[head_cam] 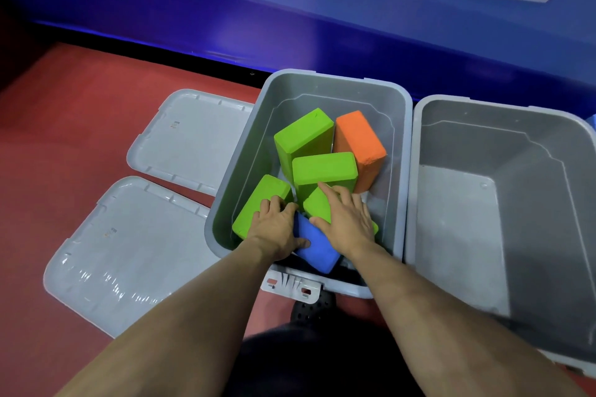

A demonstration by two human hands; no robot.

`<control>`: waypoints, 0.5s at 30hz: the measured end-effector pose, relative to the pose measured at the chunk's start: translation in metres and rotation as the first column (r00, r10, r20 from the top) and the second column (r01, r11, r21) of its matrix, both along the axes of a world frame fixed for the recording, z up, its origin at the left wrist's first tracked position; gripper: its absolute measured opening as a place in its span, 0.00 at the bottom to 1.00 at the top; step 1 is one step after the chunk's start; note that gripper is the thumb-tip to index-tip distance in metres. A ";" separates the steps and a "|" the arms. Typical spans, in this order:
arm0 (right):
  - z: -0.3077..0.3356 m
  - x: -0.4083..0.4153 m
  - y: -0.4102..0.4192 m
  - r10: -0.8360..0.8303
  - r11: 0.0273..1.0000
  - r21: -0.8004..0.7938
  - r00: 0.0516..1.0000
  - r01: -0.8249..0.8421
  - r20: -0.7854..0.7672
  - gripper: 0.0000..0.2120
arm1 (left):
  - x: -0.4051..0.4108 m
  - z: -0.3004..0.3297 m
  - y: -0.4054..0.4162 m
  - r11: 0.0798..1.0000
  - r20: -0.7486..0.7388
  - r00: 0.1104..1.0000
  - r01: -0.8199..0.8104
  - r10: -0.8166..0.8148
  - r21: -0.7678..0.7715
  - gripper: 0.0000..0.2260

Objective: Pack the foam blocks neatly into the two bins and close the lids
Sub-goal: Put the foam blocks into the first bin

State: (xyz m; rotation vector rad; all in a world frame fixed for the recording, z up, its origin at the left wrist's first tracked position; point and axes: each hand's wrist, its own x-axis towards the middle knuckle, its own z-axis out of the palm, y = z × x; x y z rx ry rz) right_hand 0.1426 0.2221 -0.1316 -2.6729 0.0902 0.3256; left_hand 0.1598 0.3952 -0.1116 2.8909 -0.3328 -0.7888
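Both hands are down in the left bin (240, 151), left hand (276, 229) with fingers gripping a blue block (317, 248), right hand (346, 219) flat on a green block (317, 203), blocks jumbled, right bin (458, 267) empty, both lids (190, 138) off.

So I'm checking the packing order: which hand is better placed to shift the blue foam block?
Left hand, probably: its thumb and fingers already wrap the blue foam block; the right hand lies on a green block.
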 end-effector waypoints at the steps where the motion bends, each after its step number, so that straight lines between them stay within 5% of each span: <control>1: -0.005 0.001 0.000 0.016 1.000 -0.016 1.000 -0.016 0.004 0.36 | 0.000 -0.001 0.000 1.000 0.004 1.000 -0.010 0.010 -0.004 0.38; 8: -0.020 0.011 -0.027 0.108 0.992 -0.059 0.992 -0.112 -0.064 0.31 | 0.000 -0.002 0.003 0.994 0.028 0.995 -0.098 0.099 -0.052 0.38; 15: -0.001 0.009 -0.038 0.081 0.983 0.169 0.994 -0.068 -0.074 0.27 | 0.003 0.014 -0.008 0.987 0.047 0.989 -0.138 0.142 -0.080 0.35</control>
